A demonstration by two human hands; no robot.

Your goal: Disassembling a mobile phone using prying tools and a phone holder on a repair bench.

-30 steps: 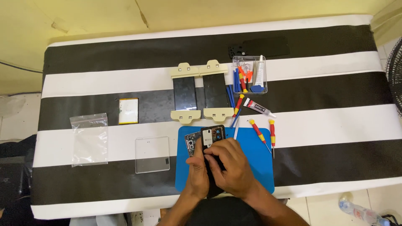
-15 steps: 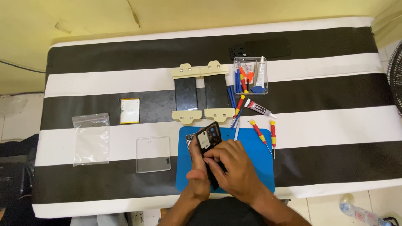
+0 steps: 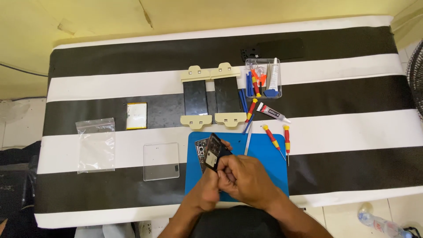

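Observation:
Both my hands meet over the blue work mat (image 3: 269, 163) near the table's front edge. My left hand (image 3: 208, 189) and my right hand (image 3: 244, 178) together grip a dark phone part (image 3: 213, 152), tilted up on its edge with its inner side showing. Just left of it, a second phone frame (image 3: 201, 149) with a camera cutout lies on the mat. My right fingers curl over the lower end of the tilted part.
Two black panels in cream clamps (image 3: 214, 94) lie behind the mat. Beside them are a clear box of tools (image 3: 263, 78), a glue tube (image 3: 273, 112), red-and-yellow screwdrivers (image 3: 274, 140), a clear rectangular sheet (image 3: 161, 161), a plastic bag (image 3: 95, 144) and a battery (image 3: 136, 115).
The dark phone part has been lifted from lying flat on the mat and tilted up on edge; my hands have shifted slightly left, uncovering the second frame beneath.

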